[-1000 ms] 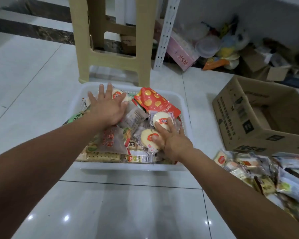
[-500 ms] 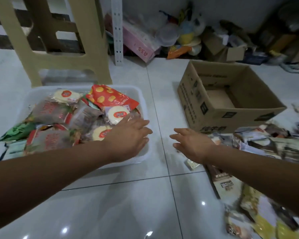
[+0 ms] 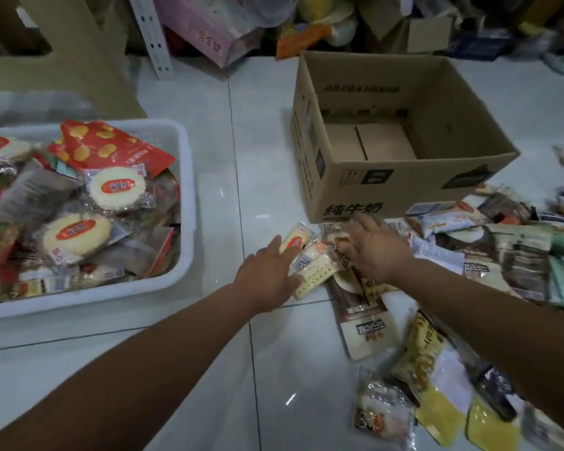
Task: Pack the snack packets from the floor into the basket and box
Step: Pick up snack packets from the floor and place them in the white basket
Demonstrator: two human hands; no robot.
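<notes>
A white plastic basket (image 3: 187,190) on the left is heaped with snack packets, with round rice cakes (image 3: 116,189) and a red bag (image 3: 111,150) on top. An open cardboard box (image 3: 401,187) stands at the centre right, and only its bare bottom shows inside. Loose snack packets (image 3: 508,252) cover the floor in front of the box and to its right. My left hand (image 3: 267,276) lies with straight fingers on a cracker packet (image 3: 313,275) and a small rice-cake packet (image 3: 295,239). My right hand (image 3: 373,252) rests with spread fingers on the packets at the pile's near edge.
A beige plastic stool (image 3: 79,70) stands behind the basket. A white perforated shelf post (image 3: 150,37), a pink box (image 3: 205,30) and mixed clutter line the far wall. More packets (image 3: 430,382) trail toward the lower right on the glossy white tiles.
Both hands left the basket and moved right to the floor pile. They now touch the packets in front of the box. The view swung right.
</notes>
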